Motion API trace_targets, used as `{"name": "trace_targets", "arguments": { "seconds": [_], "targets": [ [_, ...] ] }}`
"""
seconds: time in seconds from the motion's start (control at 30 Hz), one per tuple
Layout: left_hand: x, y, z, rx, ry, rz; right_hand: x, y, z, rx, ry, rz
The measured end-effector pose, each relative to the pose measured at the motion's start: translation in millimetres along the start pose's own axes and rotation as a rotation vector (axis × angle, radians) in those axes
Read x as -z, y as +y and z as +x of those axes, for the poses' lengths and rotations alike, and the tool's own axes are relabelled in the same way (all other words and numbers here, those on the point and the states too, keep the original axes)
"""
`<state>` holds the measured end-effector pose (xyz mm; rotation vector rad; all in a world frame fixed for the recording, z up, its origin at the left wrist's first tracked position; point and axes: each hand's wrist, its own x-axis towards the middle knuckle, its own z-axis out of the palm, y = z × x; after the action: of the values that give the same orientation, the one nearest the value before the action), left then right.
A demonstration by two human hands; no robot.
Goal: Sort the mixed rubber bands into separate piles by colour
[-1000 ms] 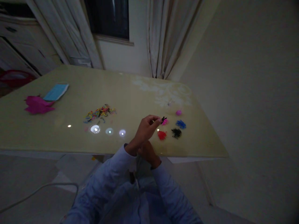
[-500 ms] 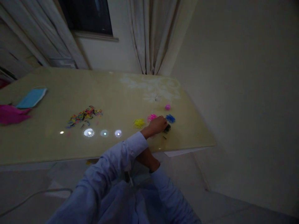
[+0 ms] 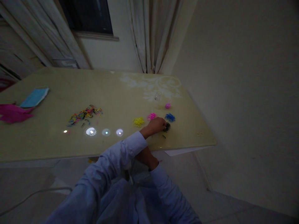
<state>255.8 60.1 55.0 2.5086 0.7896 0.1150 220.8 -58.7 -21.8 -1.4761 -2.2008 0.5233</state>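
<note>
My left hand (image 3: 156, 126) reaches across the yellowish table (image 3: 116, 93), fingers curled and pinched at a small black pile of rubber bands (image 3: 167, 126) near the right front corner. Around it lie sorted little piles: yellow (image 3: 139, 122), pink (image 3: 151, 116), blue (image 3: 170, 117) and a small magenta one (image 3: 167, 106). A mixed heap of coloured bands (image 3: 84, 113) lies further left. My right hand (image 3: 146, 158) stays low below the table's front edge, under my left forearm, its fingers hidden.
A light blue face mask (image 3: 34, 97) and a magenta cloth (image 3: 12, 113) lie at the table's left end. Lamp reflections (image 3: 106, 132) shine on the glossy top. Curtains (image 3: 149, 34) and a dark window stand behind; a wall closes the right side.
My left hand, which held a black band in the air, has dropped onto the black pile. The view has swung right, and the yellow pile now shows.
</note>
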Motion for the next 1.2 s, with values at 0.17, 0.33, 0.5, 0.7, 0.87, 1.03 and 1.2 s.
{"name": "trace_targets", "arguments": {
  "seconds": [0.17,0.33,0.5,0.7,0.87,1.03,1.2],
  "targets": [
    [-0.2,-5.4,-3.3,-0.006,0.099,-0.171,0.1,-0.7,2.6,-0.020,0.011,0.029],
    [17.7,-10.4,-30.8,-0.056,0.276,-0.353,6.9,-1.9,5.0,-0.023,0.072,0.126],
    [37.5,-38.7,-94.7,0.072,0.519,-0.549,20.3,-6.4,5.8,0.010,0.227,0.400],
    [30.9,-103.3,-185.2,0.356,0.757,-0.652,32.8,-10.9,12.2,-0.078,0.234,0.556],
    [15.2,-141.3,-232.2,0.491,0.877,-0.401,39.1,-15.0,34.8,-0.197,0.159,0.665],
    [11.1,-144.3,-237.7,0.472,0.831,-0.344,39.5,-33.0,87.9,-0.151,0.100,0.700],
    [10.1,-142.8,-233.5,0.465,0.837,-0.348,26.8,-50.1,164.6,-0.012,0.028,0.642]
  ]
}}
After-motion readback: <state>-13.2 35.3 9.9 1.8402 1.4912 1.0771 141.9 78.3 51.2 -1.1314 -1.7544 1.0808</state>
